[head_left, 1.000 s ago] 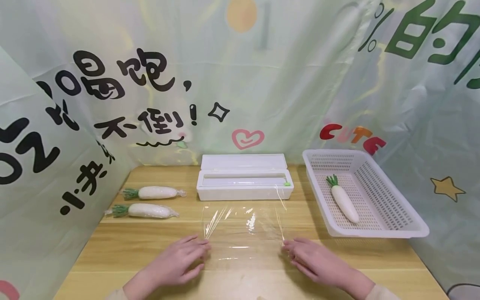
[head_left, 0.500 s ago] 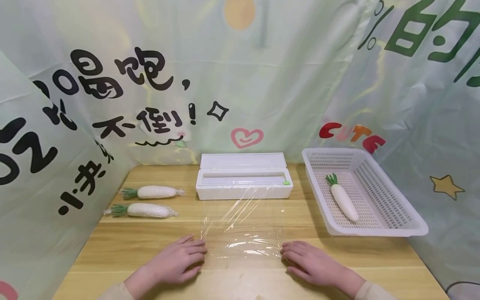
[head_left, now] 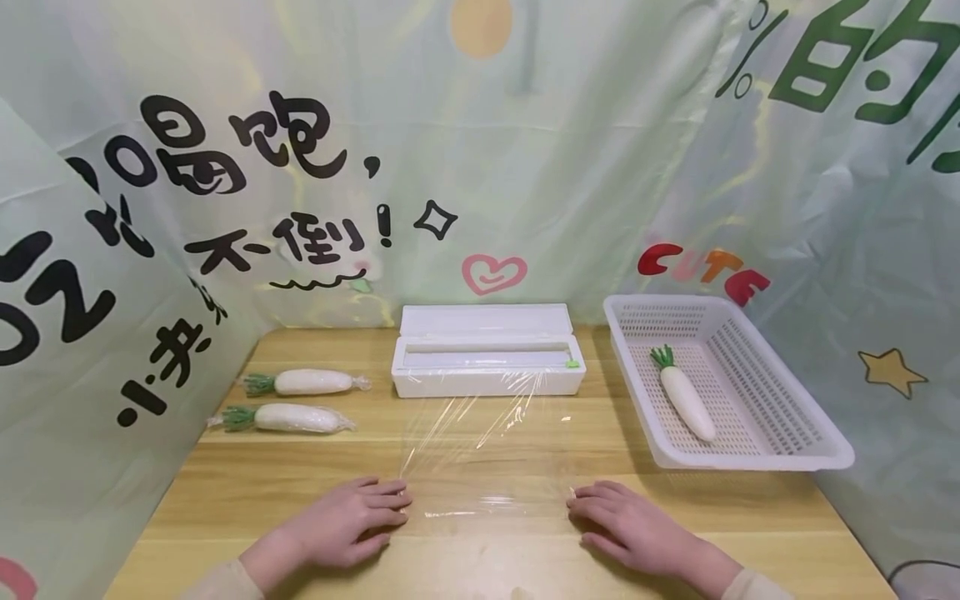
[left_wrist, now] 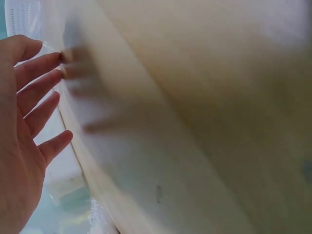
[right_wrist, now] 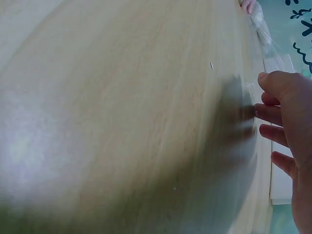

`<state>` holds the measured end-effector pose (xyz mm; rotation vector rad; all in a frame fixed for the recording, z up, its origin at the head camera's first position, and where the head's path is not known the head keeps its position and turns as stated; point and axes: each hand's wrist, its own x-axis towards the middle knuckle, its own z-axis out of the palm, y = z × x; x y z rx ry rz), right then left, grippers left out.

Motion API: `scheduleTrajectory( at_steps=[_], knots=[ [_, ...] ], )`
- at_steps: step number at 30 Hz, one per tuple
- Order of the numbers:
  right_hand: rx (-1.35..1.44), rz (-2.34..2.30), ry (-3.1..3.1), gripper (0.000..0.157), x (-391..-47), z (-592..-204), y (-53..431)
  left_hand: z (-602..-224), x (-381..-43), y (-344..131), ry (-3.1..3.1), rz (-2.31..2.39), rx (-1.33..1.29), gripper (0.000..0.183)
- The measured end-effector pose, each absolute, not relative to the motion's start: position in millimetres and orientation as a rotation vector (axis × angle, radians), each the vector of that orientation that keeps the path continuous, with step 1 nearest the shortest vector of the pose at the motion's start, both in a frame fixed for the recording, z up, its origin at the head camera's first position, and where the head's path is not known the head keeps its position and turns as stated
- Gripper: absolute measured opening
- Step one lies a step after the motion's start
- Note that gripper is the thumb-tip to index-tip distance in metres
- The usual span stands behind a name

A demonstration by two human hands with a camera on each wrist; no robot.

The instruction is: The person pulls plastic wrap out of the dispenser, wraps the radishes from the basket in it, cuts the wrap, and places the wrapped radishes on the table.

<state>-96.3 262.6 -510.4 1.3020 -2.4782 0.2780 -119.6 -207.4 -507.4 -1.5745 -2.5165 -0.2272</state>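
A sheet of clear cling film point(head_left: 487, 475) stretches toward me from the white cling film dispenser point(head_left: 487, 385), whose lid stands up. At its near left corner my left hand point(head_left: 345, 521) rests with fingertips on the film's edge. My right hand point(head_left: 637, 527) has its fingertips at the near right corner. In the left wrist view, the fingers of the left hand point(left_wrist: 29, 107) are spread and fairly straight. The right wrist view shows the right hand point(right_wrist: 287, 112) with loosely bent fingers, touching down at the film's edge.
Two white radishes with green tops, wrapped in film, lie at the left: the far one point(head_left: 315, 382) and the near one point(head_left: 296, 418). A white plastic basket point(head_left: 750, 461) at the right holds an unwrapped white radish point(head_left: 686, 400). A printed cloth backdrop point(head_left: 570, 167) surrounds the wooden table point(head_left: 480, 567).
The film's near edge has settled lower and flatter, and its creases have shifted. Both hands' fingers have eased, and the hands stand slightly farther apart than half a second ago.
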Motion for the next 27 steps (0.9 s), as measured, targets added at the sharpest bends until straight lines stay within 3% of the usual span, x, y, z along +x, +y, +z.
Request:
scheduleTrajectory(
  at_steps=[16, 27],
  knots=[
    [1.259, 0.320, -2.523, 0.043, -88.9, -506.8, 265.8, -514.8, -114.8, -214.5, -2.502, -0.194, -1.555, 0.040],
    [1.159, 0.422, -2.527, 0.031, -92.2, -478.6, 265.7, -515.7, -114.3, -212.4, -2.453, -0.220, -1.550, 0.038]
  ],
)
